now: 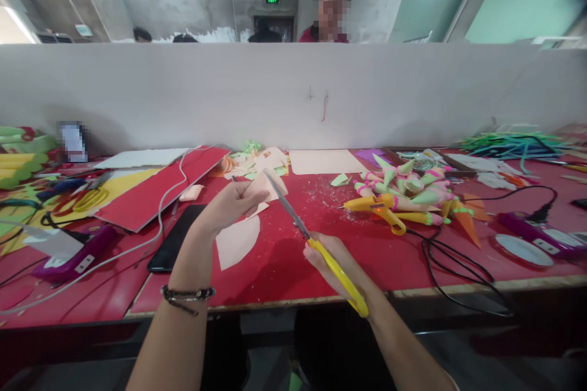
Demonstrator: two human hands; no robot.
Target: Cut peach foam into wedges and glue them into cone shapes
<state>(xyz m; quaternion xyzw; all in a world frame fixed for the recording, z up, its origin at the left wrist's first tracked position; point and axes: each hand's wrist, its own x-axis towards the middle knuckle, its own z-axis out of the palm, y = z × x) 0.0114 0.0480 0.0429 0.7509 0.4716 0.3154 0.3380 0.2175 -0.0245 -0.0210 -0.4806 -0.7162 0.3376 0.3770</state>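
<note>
The left hand (232, 204) is narrowed in a pinch on a pale paper piece (259, 183), probably to keep the thin sheet steady and its far part exposed to the blades. The right hand (337, 263) is closed around the yellow handles of the scissors (288, 208), which slant from near the front edge up to that paper, above the middle of the red table (293, 269). This angle seems chosen to keep both wrists apart; whether the 2 blades have paper between them, I cannot tell. A curved pale piece (238, 241) lies flat below the left hand, within easy reach. Beyond the hands, the white partition (229, 91) limits forward travel, while the table's front edge passes under the forearms. On the left, the dark slab (178, 238) lies beside the left forearm, with the white cable (160, 214) and red board (160, 192) farther out, so swinging that way could snag. On the right, the yellow glue gun (387, 211) points its nozzle inward beside the paper cones (403, 186), and its black cord (424, 250) loops over the edge. The easiest room for the scissors looks to be the middle strip, between slab and gun.
</note>
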